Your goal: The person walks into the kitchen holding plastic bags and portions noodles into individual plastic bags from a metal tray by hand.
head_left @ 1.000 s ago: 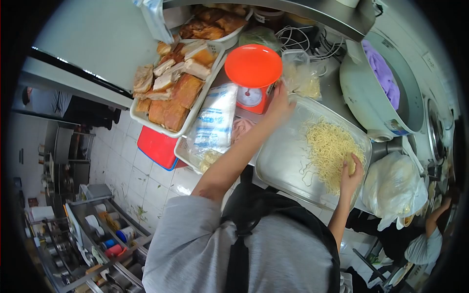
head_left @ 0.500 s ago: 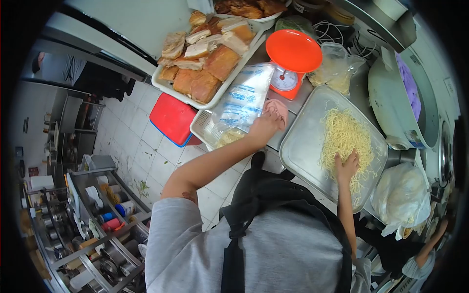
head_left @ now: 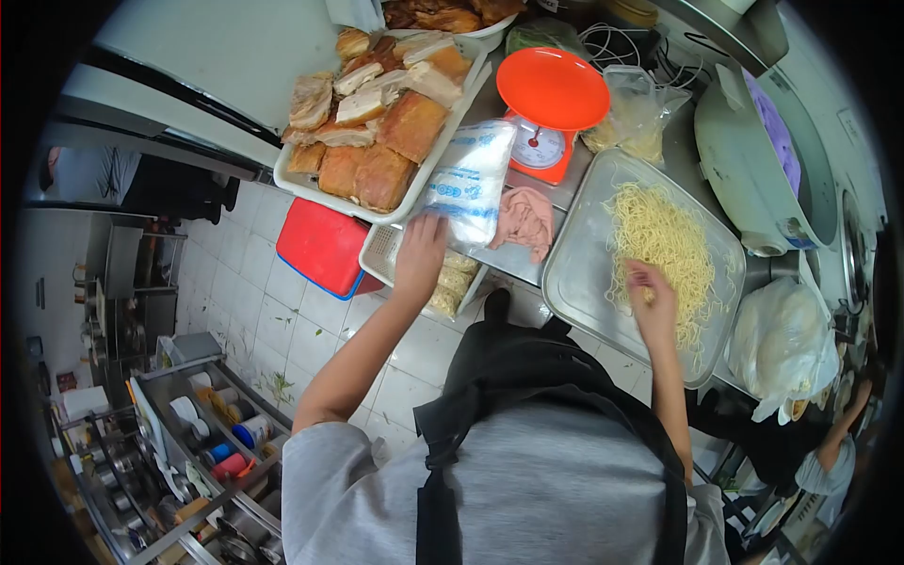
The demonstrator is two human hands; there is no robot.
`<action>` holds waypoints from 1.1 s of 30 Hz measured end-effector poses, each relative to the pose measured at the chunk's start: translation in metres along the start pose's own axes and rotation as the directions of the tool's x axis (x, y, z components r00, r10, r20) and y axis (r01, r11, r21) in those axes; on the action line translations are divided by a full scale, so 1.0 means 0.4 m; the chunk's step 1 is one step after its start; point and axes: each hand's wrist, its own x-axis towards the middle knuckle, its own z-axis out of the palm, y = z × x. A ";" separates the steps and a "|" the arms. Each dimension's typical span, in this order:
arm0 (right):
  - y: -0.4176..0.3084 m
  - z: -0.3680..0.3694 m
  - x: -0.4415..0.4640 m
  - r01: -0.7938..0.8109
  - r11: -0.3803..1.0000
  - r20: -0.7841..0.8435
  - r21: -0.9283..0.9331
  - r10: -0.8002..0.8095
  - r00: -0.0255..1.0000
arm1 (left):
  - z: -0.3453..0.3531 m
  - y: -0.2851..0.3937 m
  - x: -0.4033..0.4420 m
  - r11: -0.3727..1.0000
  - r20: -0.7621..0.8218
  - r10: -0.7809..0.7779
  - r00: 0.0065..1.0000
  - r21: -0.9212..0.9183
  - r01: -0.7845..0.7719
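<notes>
- Noodles (head_left: 664,254) lie in a loose, pale yellow heap towards the right side of a shallow metal tray (head_left: 589,282), with its left part mostly bare.
- Right hand (head_left: 654,297) is at the near left edge of the heap, half open, fingers loosely bent and a little blurred.
- Left hand (head_left: 422,254) is palm down above a white basket (head_left: 379,243), its fingertips at the near left edge of a stack of clear plastic bags (head_left: 468,179) with blue print; whether it grips the plastic or only rests there, I cannot tell.
- Pink cloth (head_left: 524,221) lies crumpled between that stack and the metal tray.
- Red scale (head_left: 540,151) stands behind the cloth, round dish on top, dial facing the person.
- Browned slabs of meat (head_left: 377,113) fill a white tray (head_left: 330,201) left of the stack.
- Knotted plastic bag (head_left: 783,339), pale and bulging, sits right of the metal tray.
</notes>
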 end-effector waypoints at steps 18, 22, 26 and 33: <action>-0.389 0.572 0.167 0.706 0.680 0.556 0.197 -0.671 0.491 | 0.107 -0.080 0.049 0.878 0.003 0.391 0.920 -0.302 -0.372; -0.480 0.614 0.192 0.765 0.630 0.664 -0.129 -0.518 0.539 | 0.072 -0.079 0.026 0.893 -0.055 0.338 0.939 -0.297 -0.339; -0.535 0.385 0.171 0.820 0.460 0.865 -0.339 -0.190 0.464 | 0.065 -0.065 0.027 0.909 -0.123 0.305 0.944 -0.259 -0.327; -0.258 0.386 0.143 0.178 0.975 0.801 0.134 -0.212 0.559 | 0.046 -0.044 0.051 0.843 -0.186 0.019 0.982 -0.525 -0.115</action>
